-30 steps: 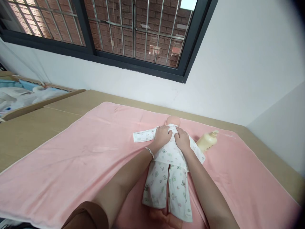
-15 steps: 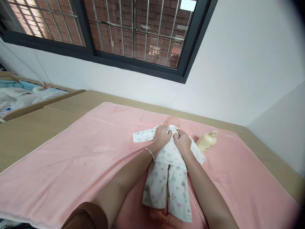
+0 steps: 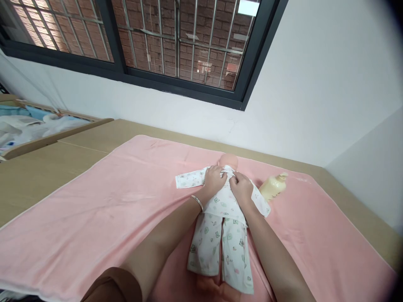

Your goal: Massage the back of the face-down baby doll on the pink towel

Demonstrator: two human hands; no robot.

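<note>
A baby doll [image 3: 228,160] lies on its back on a pink blanket [image 3: 107,209], its head toward the wall. It wears a white patterned long-sleeved shirt [image 3: 225,201] and matching trousers [image 3: 206,245]; its bare feet [image 3: 217,290] show at the bottom. At the chest, just under the neck, my left hand [image 3: 214,179] grips the shirt's cloth with bent fingers. My right hand [image 3: 242,187] pinches the shirt on the other side of the collar. Some fingertips are hidden in the fabric. Both shirt sleeves lie spread outward.
To the right of the doll, a pale yellow bottle [image 3: 271,188] lies tilted near the right sleeve. Wooden boards [image 3: 78,153] border the blanket, with a white wall [image 3: 189,117] and barred window behind. At far left, a wooden-edged bin [image 3: 37,128] holds cloths and plastic.
</note>
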